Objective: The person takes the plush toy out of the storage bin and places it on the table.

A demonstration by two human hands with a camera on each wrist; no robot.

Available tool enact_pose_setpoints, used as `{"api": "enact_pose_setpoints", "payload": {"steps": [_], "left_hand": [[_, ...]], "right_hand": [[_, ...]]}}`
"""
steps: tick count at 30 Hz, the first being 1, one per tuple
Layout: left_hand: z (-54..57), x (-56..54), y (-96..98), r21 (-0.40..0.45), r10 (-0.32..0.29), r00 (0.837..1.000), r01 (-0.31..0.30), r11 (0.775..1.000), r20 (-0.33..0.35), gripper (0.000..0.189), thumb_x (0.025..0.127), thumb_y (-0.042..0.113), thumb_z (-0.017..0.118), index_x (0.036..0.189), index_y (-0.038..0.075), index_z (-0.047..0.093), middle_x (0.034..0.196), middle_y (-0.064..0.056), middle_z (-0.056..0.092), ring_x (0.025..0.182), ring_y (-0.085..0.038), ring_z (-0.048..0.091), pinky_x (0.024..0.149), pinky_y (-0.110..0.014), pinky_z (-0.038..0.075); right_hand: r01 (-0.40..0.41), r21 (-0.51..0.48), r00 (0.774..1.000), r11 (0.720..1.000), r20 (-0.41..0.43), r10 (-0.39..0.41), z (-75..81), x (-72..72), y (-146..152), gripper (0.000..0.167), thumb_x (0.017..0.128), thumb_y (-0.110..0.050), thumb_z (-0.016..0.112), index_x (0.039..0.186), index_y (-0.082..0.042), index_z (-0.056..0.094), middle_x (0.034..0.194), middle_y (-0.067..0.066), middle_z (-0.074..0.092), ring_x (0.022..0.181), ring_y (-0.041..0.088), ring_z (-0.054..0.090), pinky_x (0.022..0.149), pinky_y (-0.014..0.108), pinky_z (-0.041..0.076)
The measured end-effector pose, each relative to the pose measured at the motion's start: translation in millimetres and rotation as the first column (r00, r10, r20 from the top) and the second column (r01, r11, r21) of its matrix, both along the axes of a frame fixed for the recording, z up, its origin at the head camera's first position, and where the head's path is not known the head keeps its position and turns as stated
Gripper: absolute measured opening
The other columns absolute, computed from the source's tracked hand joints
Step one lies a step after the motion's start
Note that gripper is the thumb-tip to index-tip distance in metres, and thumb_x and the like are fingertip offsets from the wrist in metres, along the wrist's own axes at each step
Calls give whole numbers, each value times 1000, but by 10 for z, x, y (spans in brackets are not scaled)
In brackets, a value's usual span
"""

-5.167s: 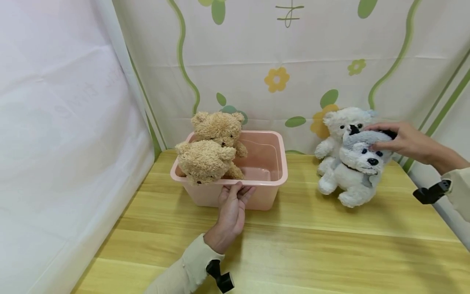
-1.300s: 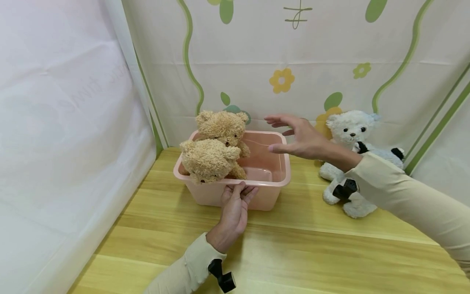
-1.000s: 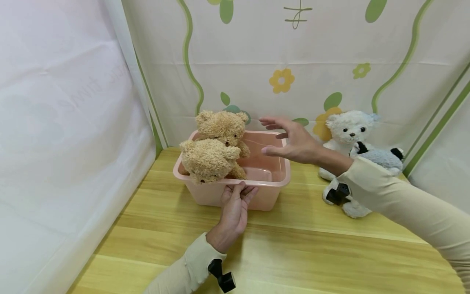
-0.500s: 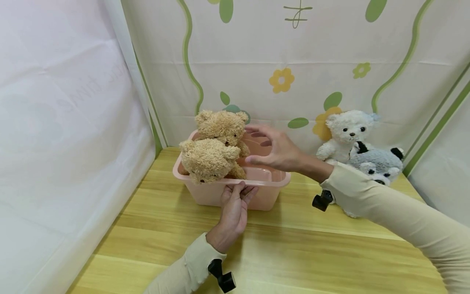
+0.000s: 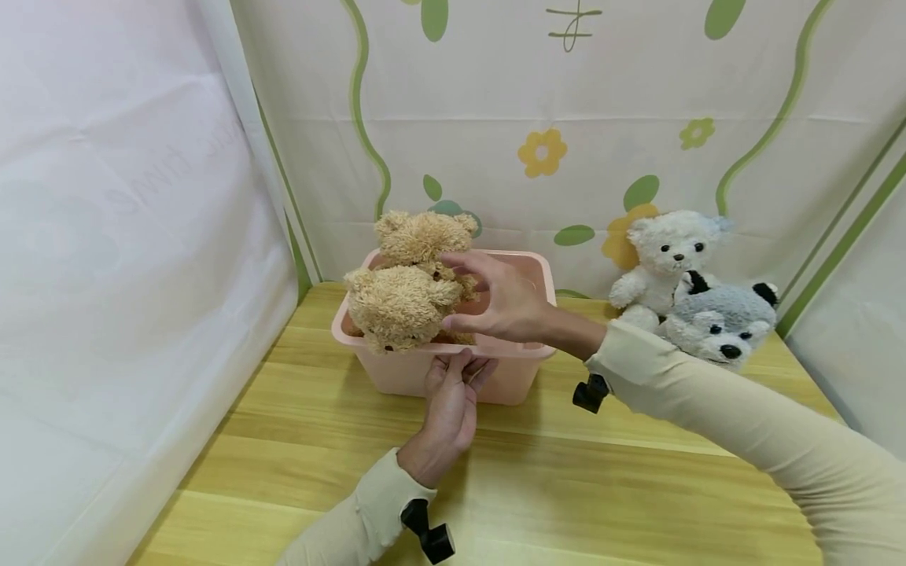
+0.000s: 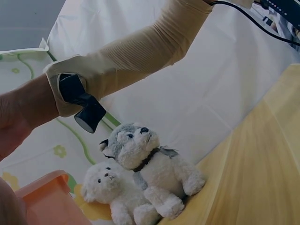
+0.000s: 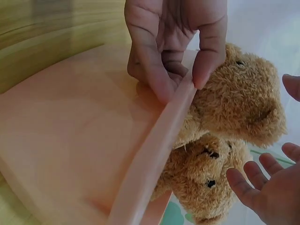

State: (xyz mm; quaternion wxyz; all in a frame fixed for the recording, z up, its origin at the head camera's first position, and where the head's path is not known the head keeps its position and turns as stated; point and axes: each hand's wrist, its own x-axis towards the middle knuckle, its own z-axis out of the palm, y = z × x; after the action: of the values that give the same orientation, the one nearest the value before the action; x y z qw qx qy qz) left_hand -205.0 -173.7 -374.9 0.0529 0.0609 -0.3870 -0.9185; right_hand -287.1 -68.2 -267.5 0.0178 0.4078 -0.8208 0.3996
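Note:
A pink plastic bin (image 5: pixel 396 380) stands on the table, with two tan teddy bears inside at its left end. The front teddy bear (image 5: pixel 398 305) leans its head over the near rim; the rear teddy bear (image 5: pixel 423 236) sits upright behind it. My left hand (image 5: pixel 451 409) pinches the bin's front rim, thumb on top, as the right wrist view also shows. Over the bin, my right hand (image 5: pixel 504 303) reaches toward the bears with fingers and thumb spread. In the right wrist view, its fingers (image 7: pixel 255 180) are apart from the fur.
To the right, a white plush bear (image 5: pixel 665 251) sits against the printed backdrop (image 5: pixel 481 86). A grey and white plush husky (image 5: pixel 729 324) sits in front of it, partly behind my right sleeve (image 5: pixel 708 385). The wooden table (image 5: pixel 566 487) extends toward me.
My right hand held the husky's head, let it go, and has moved left over the bin to the teddy bears. The left hand stays on the bin's rim.

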Motion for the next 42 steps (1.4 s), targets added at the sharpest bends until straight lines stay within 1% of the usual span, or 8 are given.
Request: {"api": "enact_pose_setpoints", "payload": {"steps": [4,11,15,22,32,37,42], "left_hand": [[-2,5,-5,3,-4,1000,4,1000,-22,6,103,9,49,109,9,48,90,1,65,87,-10,66,93,-30,59],[-6,3,0,-2,-12,999,12,1000,-37,9,101,11,53,110,13,52,88,5,67,86,-8,66,93,-29,59],[-5,9,4,-4,-10,1000,10,1000,-25,10,101,11,54,111,13,51,88,5,67,85,-8,66,92,-28,59],[0,15,9,2,-2,1000,2,1000,-14,8,101,12,53,109,13,51,88,4,66,85,-8,65,93,-28,59],[5,8,6,19,1,1000,-1,1000,-8,6,101,10,54,104,14,53,88,3,66,85,-10,67,94,-31,59],[2,5,2,20,-9,1000,9,1000,-8,5,100,12,55,104,14,54,89,3,66,86,-11,67,95,-32,59],[0,6,0,10,-14,1000,14,1000,-10,5,101,13,54,106,13,52,90,3,65,87,-12,66,96,-32,58]], "right_hand": [[-8,27,1000,1000,-20,9,-24,25,-101,82,80,-37,82,148,-18,41,147,1,49,132,24,49,104,43,51],[-11,36,998,999,-64,14,-22,69,-262,81,79,-41,81,148,-22,42,146,-2,50,130,17,50,109,38,46],[-5,39,997,999,-75,8,-33,66,-325,81,78,-40,82,147,-23,43,145,0,50,131,18,50,111,38,44],[13,40,994,999,-107,-9,-76,48,-418,78,79,-38,82,145,-22,45,148,2,47,133,24,49,111,43,45],[35,33,989,999,-141,-31,-115,17,-542,77,79,-40,82,144,-20,47,144,3,49,132,23,49,110,42,47],[62,57,986,996,-161,-52,-129,10,-580,78,77,-42,83,144,-21,47,143,1,50,131,22,50,109,42,47],[100,91,981,991,-178,-83,-135,8,-603,79,76,-44,83,144,-25,46,144,0,50,130,23,51,106,47,47]]}}
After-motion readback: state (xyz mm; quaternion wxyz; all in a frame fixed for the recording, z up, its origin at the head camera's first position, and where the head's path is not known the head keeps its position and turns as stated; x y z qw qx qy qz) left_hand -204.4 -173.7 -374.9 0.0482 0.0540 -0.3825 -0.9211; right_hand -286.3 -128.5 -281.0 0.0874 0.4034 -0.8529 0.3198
